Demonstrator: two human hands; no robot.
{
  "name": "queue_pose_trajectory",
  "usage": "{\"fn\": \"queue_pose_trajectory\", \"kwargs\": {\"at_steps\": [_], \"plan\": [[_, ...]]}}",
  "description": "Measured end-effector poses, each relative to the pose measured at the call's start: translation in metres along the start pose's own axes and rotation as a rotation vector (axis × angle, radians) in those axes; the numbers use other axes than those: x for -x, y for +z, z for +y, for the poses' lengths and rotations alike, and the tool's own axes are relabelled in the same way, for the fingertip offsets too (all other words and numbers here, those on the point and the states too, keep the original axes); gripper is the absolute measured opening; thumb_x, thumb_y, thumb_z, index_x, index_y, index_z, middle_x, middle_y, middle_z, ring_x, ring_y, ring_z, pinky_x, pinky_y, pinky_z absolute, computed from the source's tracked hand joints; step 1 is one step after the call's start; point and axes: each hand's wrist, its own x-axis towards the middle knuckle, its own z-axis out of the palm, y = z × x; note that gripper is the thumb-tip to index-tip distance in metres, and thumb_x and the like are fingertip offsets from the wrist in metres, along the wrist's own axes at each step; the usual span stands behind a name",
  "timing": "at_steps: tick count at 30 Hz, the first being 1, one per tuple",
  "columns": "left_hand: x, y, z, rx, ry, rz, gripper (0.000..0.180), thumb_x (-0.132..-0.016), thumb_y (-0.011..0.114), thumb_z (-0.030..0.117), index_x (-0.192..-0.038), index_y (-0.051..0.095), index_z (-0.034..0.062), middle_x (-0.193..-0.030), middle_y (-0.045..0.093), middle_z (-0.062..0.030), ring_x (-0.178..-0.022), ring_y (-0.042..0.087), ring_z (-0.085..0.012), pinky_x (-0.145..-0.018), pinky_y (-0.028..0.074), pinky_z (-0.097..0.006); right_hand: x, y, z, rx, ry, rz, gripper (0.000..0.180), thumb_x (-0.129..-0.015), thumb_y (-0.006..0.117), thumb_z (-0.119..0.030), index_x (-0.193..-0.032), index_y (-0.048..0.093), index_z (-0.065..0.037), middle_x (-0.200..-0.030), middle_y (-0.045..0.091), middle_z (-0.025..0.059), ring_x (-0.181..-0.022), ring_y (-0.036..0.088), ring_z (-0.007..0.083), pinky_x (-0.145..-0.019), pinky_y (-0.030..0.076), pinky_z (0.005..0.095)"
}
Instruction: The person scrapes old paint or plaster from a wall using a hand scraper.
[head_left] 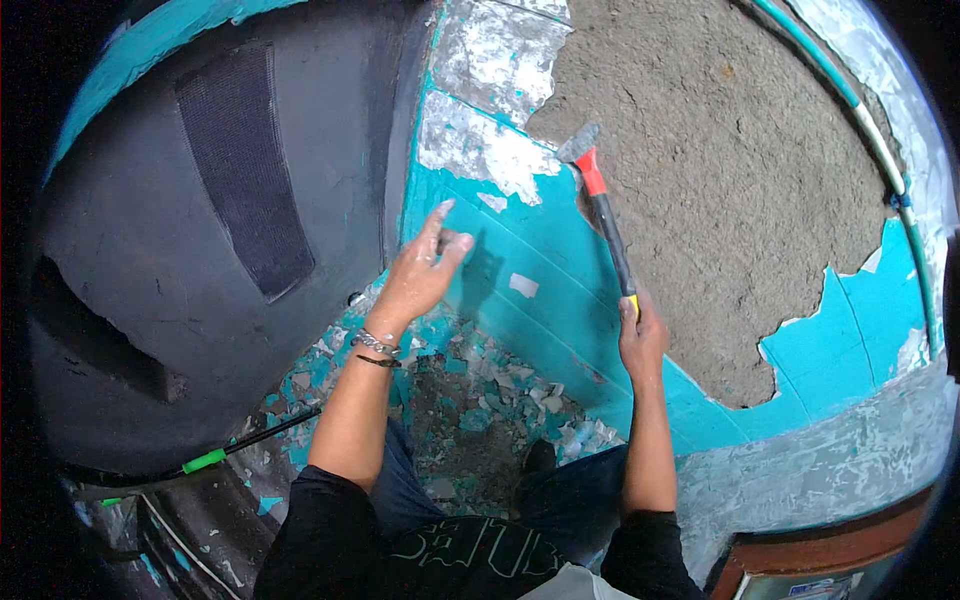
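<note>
The hammer (603, 212) sits in the upper middle of the frame, its grey head up against the ragged edge where turquoise paint (560, 300) meets bare brown plaster (720, 190). Red collar just under the head, black shaft running down and to the right, a touch of yellow at the grip. The right hand (642, 335) is wrapped tight round the bottom of that shaft, fingers closed, just right of centre. Over to the left of it, the left hand (420, 272) is up and open, fingers spread and loosely curled, holding nothing, hovering close to the painted wall; whether the fingertips touch it, I cannot tell. A metal bracelet (374, 344) rings that wrist. Above the left hand, a patch of flaking grey-white coat (480, 150) shows through the turquoise. Below both hands, in the lower middle, paint chips (480, 380) litter the ground. A green hose (880, 150) curves down the upper right. A big dark tank (180, 250) fills the left side, and a black rod with a green band (205, 461) lies at lower left.
</note>
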Motion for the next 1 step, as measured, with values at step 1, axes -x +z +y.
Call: {"fn": "queue_pose_trajectory", "kwargs": {"at_steps": [1], "plan": [[0.0002,-0.0038,-0.0026,0.006,-0.081,-0.019,0.060,-0.093,0.053,0.030,-0.142,0.028,0.0064,-0.105,0.062,-0.0102,-0.098,0.059,-0.0223,-0.089,0.043,-0.032,-0.0040,-0.0019,-0.0061,0.001,0.076,-0.068,0.039,-0.092,0.051,-0.025,-0.126,0.052,-0.007,-0.096,0.062,0.0251,-0.090,0.063,0.0334,-0.077,0.047,0.0394]]}}
